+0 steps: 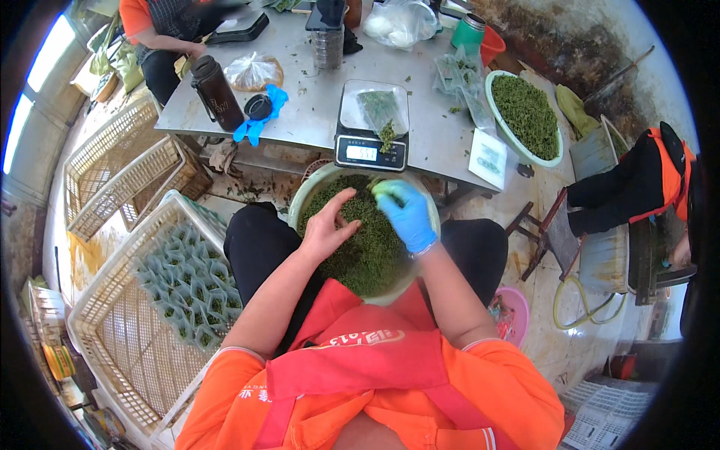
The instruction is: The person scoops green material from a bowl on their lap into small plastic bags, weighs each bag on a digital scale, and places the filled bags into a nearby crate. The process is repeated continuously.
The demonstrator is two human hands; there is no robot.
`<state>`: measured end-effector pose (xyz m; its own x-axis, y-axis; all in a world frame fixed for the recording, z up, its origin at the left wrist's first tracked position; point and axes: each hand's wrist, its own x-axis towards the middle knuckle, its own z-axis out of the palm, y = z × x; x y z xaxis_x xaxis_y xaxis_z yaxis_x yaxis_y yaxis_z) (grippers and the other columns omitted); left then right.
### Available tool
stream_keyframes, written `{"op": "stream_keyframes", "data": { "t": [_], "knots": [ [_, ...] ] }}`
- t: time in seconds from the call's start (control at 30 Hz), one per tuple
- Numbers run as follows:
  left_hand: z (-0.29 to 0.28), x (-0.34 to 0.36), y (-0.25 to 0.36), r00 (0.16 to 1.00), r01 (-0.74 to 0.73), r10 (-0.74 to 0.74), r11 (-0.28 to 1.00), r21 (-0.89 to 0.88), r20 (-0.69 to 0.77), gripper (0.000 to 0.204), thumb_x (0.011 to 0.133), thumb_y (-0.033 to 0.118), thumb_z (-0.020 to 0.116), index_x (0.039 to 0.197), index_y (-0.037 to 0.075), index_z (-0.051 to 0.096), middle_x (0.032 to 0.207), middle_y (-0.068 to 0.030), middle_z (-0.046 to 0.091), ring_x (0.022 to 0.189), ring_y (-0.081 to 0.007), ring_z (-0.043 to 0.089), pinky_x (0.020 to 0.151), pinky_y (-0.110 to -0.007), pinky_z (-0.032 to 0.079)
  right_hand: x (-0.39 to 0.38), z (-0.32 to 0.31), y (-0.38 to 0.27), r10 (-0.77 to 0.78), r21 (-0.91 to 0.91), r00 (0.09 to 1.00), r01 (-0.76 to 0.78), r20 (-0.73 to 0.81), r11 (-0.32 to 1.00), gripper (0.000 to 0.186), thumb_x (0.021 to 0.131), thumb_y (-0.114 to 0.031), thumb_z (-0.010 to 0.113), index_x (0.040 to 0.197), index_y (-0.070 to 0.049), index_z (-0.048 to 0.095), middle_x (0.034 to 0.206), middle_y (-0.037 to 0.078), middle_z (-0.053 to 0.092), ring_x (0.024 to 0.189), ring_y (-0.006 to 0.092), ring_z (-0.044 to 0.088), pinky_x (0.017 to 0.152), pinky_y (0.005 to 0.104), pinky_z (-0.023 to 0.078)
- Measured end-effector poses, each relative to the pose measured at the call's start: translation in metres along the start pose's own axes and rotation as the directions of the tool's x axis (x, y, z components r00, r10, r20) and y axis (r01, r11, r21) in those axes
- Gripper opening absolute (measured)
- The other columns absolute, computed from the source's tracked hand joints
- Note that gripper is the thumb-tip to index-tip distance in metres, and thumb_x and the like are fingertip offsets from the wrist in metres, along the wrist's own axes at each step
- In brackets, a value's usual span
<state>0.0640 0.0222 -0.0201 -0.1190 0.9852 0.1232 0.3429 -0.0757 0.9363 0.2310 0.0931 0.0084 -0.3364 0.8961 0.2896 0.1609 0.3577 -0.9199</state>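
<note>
Between my knees stands a pale green basin heaped with small dark-green sprigs. My left hand, bare, hovers over the heap with its fingers apart and nothing in them. Over the basin's right side, my right hand wears a blue glove. Its fingertips look light green and are pinched together on a few green sprigs, partly blurred. Just beyond the basin, a digital scale sits at the table's edge. On its pan lies a clear plastic bag of greens, with a sprig hanging from its mouth.
The metal table carries a dark flask, a blue glove and an oval tub of greens. Left of me, a crate holds several filled bags. A pink basin stands right. Other people are at far left and right.
</note>
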Motion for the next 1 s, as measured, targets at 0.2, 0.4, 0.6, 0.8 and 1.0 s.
{"op": "stream_keyframes", "data": {
  "t": [0.2, 0.4, 0.6, 0.8, 1.0],
  "knots": [
    [0.004, -0.004, -0.014, 0.969, 0.204, -0.153, 0.938, -0.281, 0.194, 0.024, 0.082, 0.008, 0.059, 0.106, 0.003, 0.058, 0.082, -0.0035, 0.064, 0.062, -0.0058, 0.057, 0.055, -0.022, 0.048, -0.022, 0.010, 0.014, 0.260, 0.195, 0.919, -0.325, 0.298, 0.925, 0.018, 0.080, -0.006, 0.061, 0.098, -0.005, 0.061, 0.079, 0.005, 0.060, 0.065, 0.0096, 0.057, 0.059, 0.0245, 0.047],
    [0.002, -0.008, -0.018, 0.963, 0.205, -0.160, 0.957, -0.204, 0.218, 0.012, 0.084, 0.010, 0.058, 0.093, 0.002, 0.060, 0.073, -0.0021, 0.064, 0.060, -0.0061, 0.058, 0.054, -0.021, 0.048, -0.006, 0.005, 0.014, 0.267, -0.026, 0.959, -0.266, 0.099, 0.964, 0.029, 0.080, -0.008, 0.061, 0.109, -0.008, 0.059, 0.086, 0.007, 0.060, 0.064, 0.0104, 0.056, 0.061, 0.0242, 0.047],
    [0.001, -0.004, -0.015, 0.964, 0.226, -0.202, 0.965, -0.133, 0.174, 0.014, 0.083, 0.014, 0.060, 0.092, 0.003, 0.060, 0.070, -0.0022, 0.064, 0.058, -0.0061, 0.059, 0.055, -0.022, 0.049, 0.046, 0.002, 0.007, 0.081, -0.297, 0.996, -0.087, -0.032, 0.951, 0.035, 0.078, -0.011, 0.061, 0.113, -0.010, 0.058, 0.122, 0.015, 0.047, 0.072, 0.0176, 0.056, 0.074, 0.0285, 0.047],
    [0.002, -0.001, -0.023, 0.989, 0.144, -0.137, 0.966, -0.214, 0.045, 0.024, 0.081, 0.011, 0.062, 0.104, 0.005, 0.057, 0.079, -0.0022, 0.065, 0.058, -0.0054, 0.057, 0.053, -0.023, 0.048, 0.040, 0.006, 0.037, 0.053, -0.036, 0.982, -0.060, -0.182, 0.998, 0.021, 0.077, -0.009, 0.063, 0.097, -0.002, 0.060, 0.091, 0.009, 0.060, 0.070, 0.0147, 0.057, 0.069, 0.0266, 0.047],
    [-0.001, 0.000, -0.005, 0.989, 0.045, -0.009, 0.969, -0.242, 0.145, 0.047, 0.081, 0.002, 0.059, 0.125, 0.006, 0.043, 0.108, -0.0035, 0.056, 0.069, -0.0066, 0.055, 0.060, -0.023, 0.047, -0.023, 0.013, 0.008, 0.250, 0.050, 0.962, -0.256, 0.107, 0.965, 0.015, 0.074, -0.006, 0.067, 0.084, -0.005, 0.056, 0.077, 0.000, 0.058, 0.065, 0.0061, 0.051, 0.061, 0.0224, 0.045]
  ]
}}
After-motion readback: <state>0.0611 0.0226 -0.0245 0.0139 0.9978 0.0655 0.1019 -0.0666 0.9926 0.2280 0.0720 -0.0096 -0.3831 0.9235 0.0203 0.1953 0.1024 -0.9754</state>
